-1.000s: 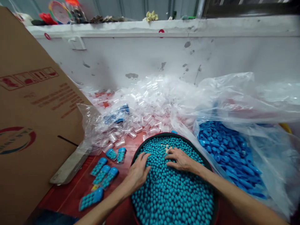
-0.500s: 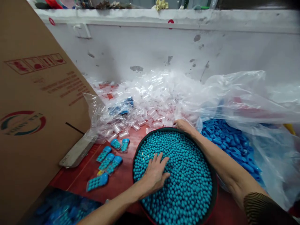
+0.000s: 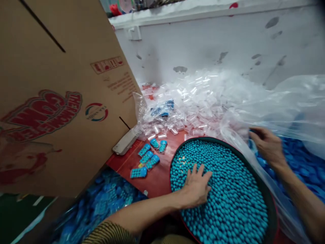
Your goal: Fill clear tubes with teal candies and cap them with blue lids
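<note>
Beads [image 3: 228,189], small and turquoise, fill a round basin [image 3: 266,193] to the brim at the near centre of the red tabletop [image 3: 154,178]. Left hand [image 3: 196,186] lies flat on them near the basin's left side, fingers spread and apart, clamped on nothing. Right hand [image 3: 266,145] is out past the basin's right rim, at the mouth of a clear bag [image 3: 291,108] holding blue caps [image 3: 304,162]; its fingers look curled, but blur keeps me from telling whether it grips a cap or the plastic.

Judging by what lies about, the filling is only just begun. Five or six capped tubes [image 3: 149,157], packed with beads, lie loose on the tabletop just left of the basin. Against that, a large heap of empty clear tubes [image 3: 203,98] covers the far tabletop up to the white wall [image 3: 203,44], and the basin is still heaped, so nearly everything remains.

At the heap's left edge a smaller clear bag [image 3: 157,115] holds empty tubes and a few blue pieces. On the near left, below a leaning cardboard box [image 3: 63,95], sits a blurred mass of blue items [image 3: 106,206]; whether these are finished tubes I cannot tell.
</note>
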`<action>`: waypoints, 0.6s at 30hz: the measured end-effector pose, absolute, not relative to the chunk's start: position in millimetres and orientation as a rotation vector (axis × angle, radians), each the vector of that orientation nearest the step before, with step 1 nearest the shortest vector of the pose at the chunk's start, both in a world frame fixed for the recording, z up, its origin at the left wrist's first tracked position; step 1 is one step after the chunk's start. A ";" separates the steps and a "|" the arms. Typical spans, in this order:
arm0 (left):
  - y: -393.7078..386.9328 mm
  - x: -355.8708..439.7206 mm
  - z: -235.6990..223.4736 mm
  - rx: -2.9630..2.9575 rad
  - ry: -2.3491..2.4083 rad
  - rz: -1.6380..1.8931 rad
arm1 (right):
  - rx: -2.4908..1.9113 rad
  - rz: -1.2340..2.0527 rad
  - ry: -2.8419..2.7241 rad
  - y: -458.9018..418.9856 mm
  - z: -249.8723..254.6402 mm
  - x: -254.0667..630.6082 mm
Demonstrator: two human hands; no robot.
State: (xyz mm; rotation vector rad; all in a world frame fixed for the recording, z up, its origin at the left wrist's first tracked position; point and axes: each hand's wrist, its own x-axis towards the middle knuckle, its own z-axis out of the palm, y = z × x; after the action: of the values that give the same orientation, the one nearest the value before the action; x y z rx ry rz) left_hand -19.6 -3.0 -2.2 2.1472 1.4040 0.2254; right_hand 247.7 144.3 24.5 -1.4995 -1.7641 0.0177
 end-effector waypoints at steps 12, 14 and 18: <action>77.5 -153.1 -25.5 2.357 2.058 0.346 | -1.199 0.128 -2.397 56.5 8.5 147.1; 78.3 -157.9 -31.0 2.437 1.991 0.221 | -0.943 0.299 -2.641 38.3 3.3 99.1; 61.2 -175.0 -42.1 2.482 1.983 0.135 | -0.733 0.524 -2.847 18.5 -15.7 68.9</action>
State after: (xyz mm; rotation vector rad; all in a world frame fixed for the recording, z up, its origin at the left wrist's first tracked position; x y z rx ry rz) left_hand -175.0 61.2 -42.1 2.4821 1.9825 0.1353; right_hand 68.9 18.5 -15.7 -0.7328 -2.8471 0.5242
